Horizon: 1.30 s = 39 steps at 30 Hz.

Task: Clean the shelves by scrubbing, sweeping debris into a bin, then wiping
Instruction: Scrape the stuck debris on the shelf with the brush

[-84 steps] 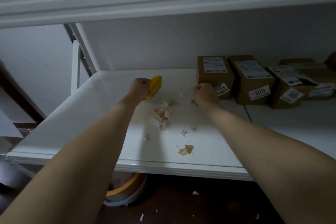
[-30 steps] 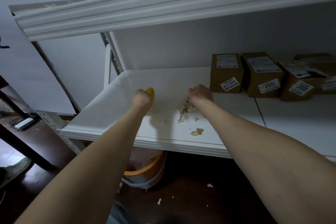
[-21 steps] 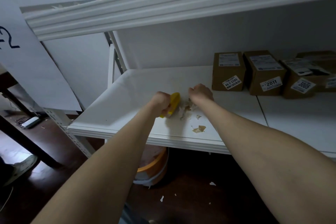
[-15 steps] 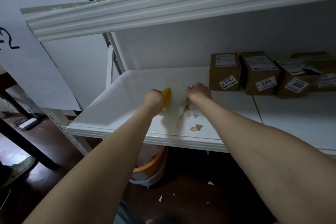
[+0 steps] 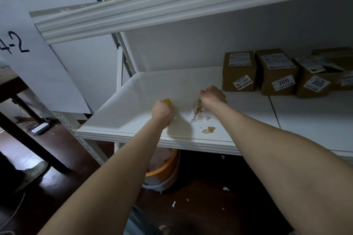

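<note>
Scraps litter the shelf; left grip clenches a yellow scrubber; right grip curls against them, contents impossible to tell.

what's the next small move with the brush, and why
Probably sweep the yellow brush in the left hand rightward into the debris pile, then toward the shelf front edge: scraps lie loose there, and the orange bin stands underneath.
</note>
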Tool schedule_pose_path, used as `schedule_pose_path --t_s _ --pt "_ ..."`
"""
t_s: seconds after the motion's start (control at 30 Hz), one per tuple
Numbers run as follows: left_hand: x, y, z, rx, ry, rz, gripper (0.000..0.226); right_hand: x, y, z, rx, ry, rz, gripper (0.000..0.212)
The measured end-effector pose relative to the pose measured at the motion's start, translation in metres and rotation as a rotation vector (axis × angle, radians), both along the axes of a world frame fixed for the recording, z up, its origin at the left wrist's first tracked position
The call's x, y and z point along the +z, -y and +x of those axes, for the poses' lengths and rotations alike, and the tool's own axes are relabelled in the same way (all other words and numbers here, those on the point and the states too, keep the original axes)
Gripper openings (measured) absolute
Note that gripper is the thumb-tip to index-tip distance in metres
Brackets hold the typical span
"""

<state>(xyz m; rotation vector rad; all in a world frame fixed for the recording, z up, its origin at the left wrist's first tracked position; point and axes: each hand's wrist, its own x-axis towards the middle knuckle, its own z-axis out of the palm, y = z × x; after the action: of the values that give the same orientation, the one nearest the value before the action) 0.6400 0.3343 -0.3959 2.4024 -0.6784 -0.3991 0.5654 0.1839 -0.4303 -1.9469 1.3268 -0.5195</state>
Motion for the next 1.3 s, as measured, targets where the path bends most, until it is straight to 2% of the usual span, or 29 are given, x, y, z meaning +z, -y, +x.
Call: schedule_pose_path --t_s 0.1,0.17,0.27,0.4,0.5,0.73,0.93,1.03,1.17,1.3 --pt "0.001 0.015 -0.018 -0.095 -0.066 0.009 0.033 0.001 -0.001 -0.002 -0.015 0.003 0.015 0.033" --pt "0.001 0.021 -0.02 -0.087 -0.154 -0.108 0.034 0.003 -0.003 -0.001 -0.017 0.012 0.011 0.034" --pt "0.006 0.023 -0.016 -0.041 -0.217 -0.261 0.021 0.009 -0.009 -0.003 -0.011 0.062 -0.004 0.038" --pt "0.012 0.021 0.0 0.055 -0.227 -0.33 0.027 0.026 -0.032 0.006 0.13 0.203 0.1 0.024" --pt "0.021 0.01 0.015 0.182 -0.151 -0.303 0.028 0.03 -0.049 0.018 0.23 0.238 0.122 0.016" --pt "0.017 -0.048 0.041 0.361 0.016 -0.135 0.035 0.025 -0.063 0.033 0.263 0.228 0.146 0.024" --pt "-0.004 -0.068 0.024 0.305 0.019 -0.092 0.026 0.027 -0.068 0.03 0.265 0.25 0.156 0.023" --pt "-0.008 -0.052 0.001 0.241 -0.017 -0.137 0.023 0.027 -0.067 0.023 0.25 0.259 0.168 0.022" --pt "-0.004 -0.019 -0.031 0.129 -0.04 -0.175 0.029 0.025 -0.055 0.011 0.189 0.263 0.182 0.024" --pt "-0.004 0.012 -0.059 0.01 -0.1 -0.203 0.027 0.026 -0.036 -0.003 0.113 0.233 0.181 0.017"
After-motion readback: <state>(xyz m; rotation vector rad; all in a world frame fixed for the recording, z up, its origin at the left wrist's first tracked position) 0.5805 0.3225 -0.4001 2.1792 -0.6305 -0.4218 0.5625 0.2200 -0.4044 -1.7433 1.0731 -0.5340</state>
